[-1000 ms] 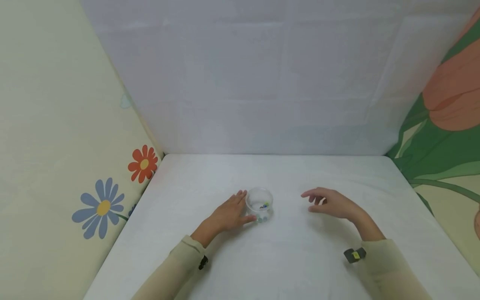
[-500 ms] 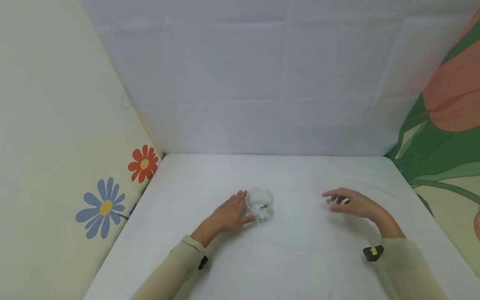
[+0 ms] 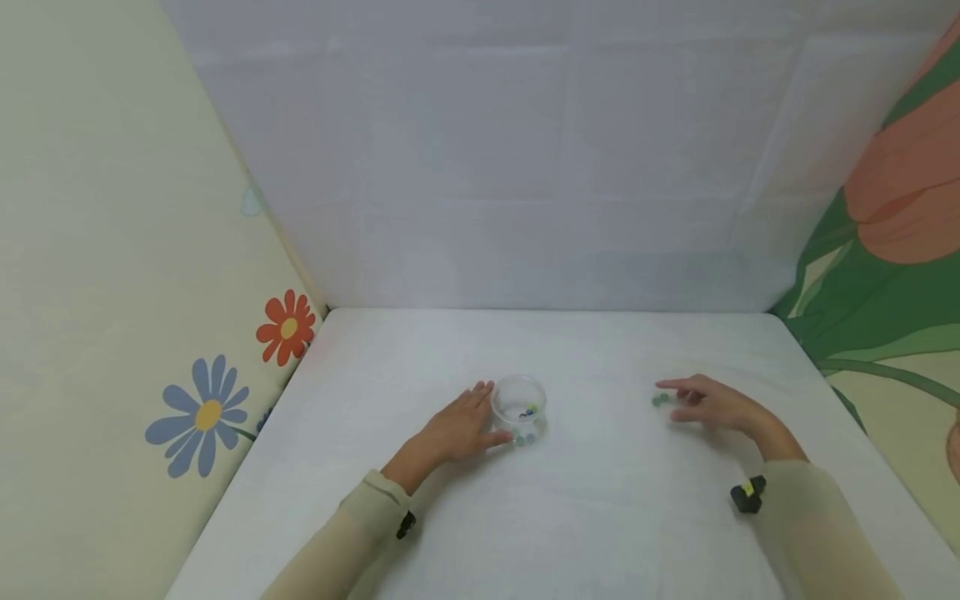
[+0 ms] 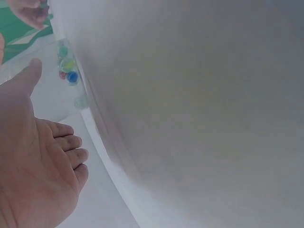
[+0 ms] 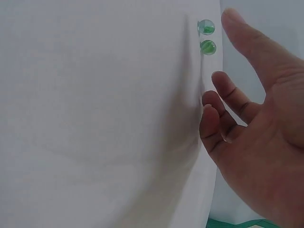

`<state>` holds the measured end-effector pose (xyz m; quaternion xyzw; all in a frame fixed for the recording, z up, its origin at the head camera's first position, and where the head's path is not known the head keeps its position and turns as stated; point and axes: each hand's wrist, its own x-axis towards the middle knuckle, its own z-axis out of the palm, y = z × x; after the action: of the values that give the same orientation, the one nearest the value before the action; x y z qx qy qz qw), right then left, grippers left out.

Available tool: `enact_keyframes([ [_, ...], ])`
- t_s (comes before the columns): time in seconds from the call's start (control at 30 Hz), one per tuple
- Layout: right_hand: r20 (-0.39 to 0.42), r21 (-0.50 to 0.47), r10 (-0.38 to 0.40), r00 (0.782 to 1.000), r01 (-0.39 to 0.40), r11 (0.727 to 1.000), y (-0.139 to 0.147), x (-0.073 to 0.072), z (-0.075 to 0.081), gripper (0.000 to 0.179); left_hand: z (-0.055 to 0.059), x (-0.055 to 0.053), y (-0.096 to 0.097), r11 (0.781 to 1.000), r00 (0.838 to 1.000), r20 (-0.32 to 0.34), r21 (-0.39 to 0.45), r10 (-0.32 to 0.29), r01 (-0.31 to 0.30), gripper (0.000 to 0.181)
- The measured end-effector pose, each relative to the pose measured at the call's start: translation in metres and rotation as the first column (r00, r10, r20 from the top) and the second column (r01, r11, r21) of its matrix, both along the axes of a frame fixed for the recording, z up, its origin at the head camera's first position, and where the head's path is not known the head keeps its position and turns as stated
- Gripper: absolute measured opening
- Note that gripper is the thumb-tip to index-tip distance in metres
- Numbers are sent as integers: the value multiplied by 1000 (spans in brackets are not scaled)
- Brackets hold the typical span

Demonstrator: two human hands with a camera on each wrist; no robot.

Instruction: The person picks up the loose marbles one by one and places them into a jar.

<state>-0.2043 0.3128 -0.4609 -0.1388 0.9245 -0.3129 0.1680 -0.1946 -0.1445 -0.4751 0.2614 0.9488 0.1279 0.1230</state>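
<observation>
A clear round plastic container (image 3: pixel 519 392) stands mid-table, with several glass marbles (image 4: pixel 68 64) inside, green, yellow, blue and reddish in the left wrist view. My left hand (image 3: pixel 456 429) rests at its left side, fingers extended and thumb out along the near side. Two green marbles (image 3: pixel 660 400) lie on the table to the right. My right hand (image 3: pixel 716 406) is just right of them, thumb and index finger spread apart with nothing between them. In the right wrist view both green marbles (image 5: pixel 208 47) sit beyond the fingers; the other fingers are bent.
A white cloth covers the table (image 3: pixel 577 517), and a white sheet (image 3: pixel 555 167) rises behind it. Floral panels flank both sides, with a blue flower (image 3: pixel 207 415) on the left. A small black device (image 3: pixel 747 495) is at my right cuff.
My right hand has moved right, away from the container, to the two green marbles, which now show beside its fingers. The left hand and the container have stayed put.
</observation>
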Motion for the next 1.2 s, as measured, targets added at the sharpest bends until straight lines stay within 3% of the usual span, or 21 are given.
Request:
enact_keyframes([
  [0.3,45,47,-12,999,9,999,2,-16,-8,62,0,1,0,1000,1000,-3,4,4,-4,95],
  [0.57,102,80,-92,990,84,993,-1,-20,-11,54,-1,1,1,1000,1000,3,0,12,-12,95],
  [0.93,23,76,-73,997,71,995,-3,-21,-12,25,2,1,0,1000,1000,-6,0,1,-1,94],
  [1.2,36,77,-80,996,77,994,-2,-24,-13,23,2,2,0,1000,1000,-2,2,2,-2,93],
])
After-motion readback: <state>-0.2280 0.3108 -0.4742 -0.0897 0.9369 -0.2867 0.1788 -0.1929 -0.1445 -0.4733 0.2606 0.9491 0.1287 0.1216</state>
